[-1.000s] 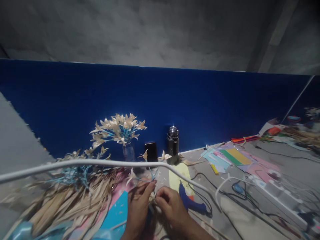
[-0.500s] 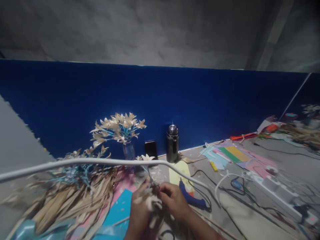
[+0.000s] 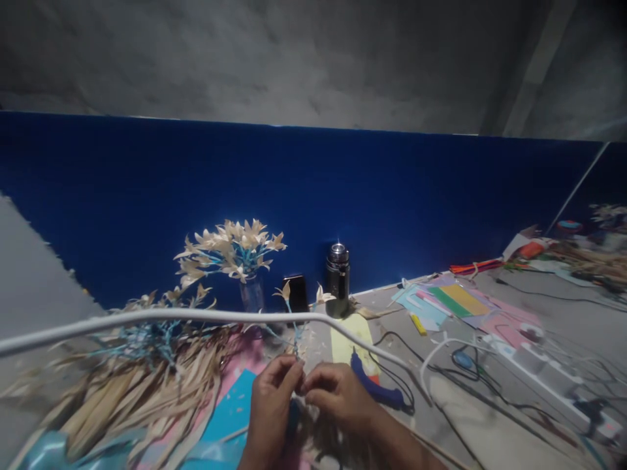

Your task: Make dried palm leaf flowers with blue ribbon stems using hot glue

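My left hand (image 3: 272,401) pinches the light-blue stem of an artificial flower spray (image 3: 294,326), whose cream flower heads stand above my fingers. Close beside it, my right hand (image 3: 337,391) has its fingers curled in, with the tips almost meeting those of the left; whatever lies between them is hidden. Behind the spray, a clear vase (image 3: 253,295) bears a full bunch of similar cream flowers (image 3: 235,248) on blue stems. To the right of my right hand lies a blue glue gun (image 3: 375,385), partly on yellow paper (image 3: 360,331).
A white cable (image 3: 196,316) crosses the view in front of everything. Dried husk strips (image 3: 142,405) and more blue stems (image 3: 151,343) cover the left side. At the back are a phone (image 3: 294,292) and a flask (image 3: 337,281). A power strip (image 3: 548,378) with cords lies right.
The spray has turned between my hands: its flower heads now point up and apart, and the pale flower blurred between my palms is no longer seen there. My left fingers have shifted into a pinch.
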`<action>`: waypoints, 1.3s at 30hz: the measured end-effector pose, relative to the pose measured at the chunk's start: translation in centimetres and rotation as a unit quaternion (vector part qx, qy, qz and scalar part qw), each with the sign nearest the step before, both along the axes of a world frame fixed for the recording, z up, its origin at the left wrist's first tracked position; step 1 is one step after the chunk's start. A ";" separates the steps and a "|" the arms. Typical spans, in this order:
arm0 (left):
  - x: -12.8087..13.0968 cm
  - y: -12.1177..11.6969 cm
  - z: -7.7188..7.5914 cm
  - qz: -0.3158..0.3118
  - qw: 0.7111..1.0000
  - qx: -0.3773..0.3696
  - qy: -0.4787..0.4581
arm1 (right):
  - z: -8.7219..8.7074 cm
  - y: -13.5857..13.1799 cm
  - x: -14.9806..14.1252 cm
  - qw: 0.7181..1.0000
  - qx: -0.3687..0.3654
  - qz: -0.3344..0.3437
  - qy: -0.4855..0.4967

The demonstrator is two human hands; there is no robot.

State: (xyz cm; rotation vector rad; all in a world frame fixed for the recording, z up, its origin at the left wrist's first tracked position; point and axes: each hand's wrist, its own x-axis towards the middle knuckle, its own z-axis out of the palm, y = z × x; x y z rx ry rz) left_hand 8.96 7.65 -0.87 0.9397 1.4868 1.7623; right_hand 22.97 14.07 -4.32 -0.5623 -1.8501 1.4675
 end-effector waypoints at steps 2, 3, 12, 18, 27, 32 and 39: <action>0.0 0.1 -0.3 -0.014 1.000 -0.003 -0.013 | -0.2 -0.1 0.0 0.999 0.052 -0.010 -0.007; 0.0 0.2 -0.4 -0.017 1.000 -0.003 -0.025 | -0.4 -0.2 -0.1 0.997 0.076 -0.013 -0.006; 1.2 0.1 -0.6 0.038 0.998 -0.004 -0.054 | -0.5 -0.9 -0.9 0.990 0.099 -0.088 -0.048; 1.7 0.1 -1.2 0.064 0.995 0.011 -0.081 | 0.0 -0.7 -0.7 0.979 0.161 -0.108 -0.056; 1.5 0.4 -0.6 0.032 0.996 0.004 -0.082 | -0.7 0.1 -0.4 0.966 0.204 -0.144 -0.066; 0.7 0.1 -1.3 0.053 0.998 -0.020 0.011 | -1.1 0.3 -0.5 0.966 0.207 -0.131 -0.087; 0.6 -0.4 -1.9 0.077 0.996 -0.023 -0.049 | -1.5 0.6 -0.6 0.969 0.199 -0.076 -0.126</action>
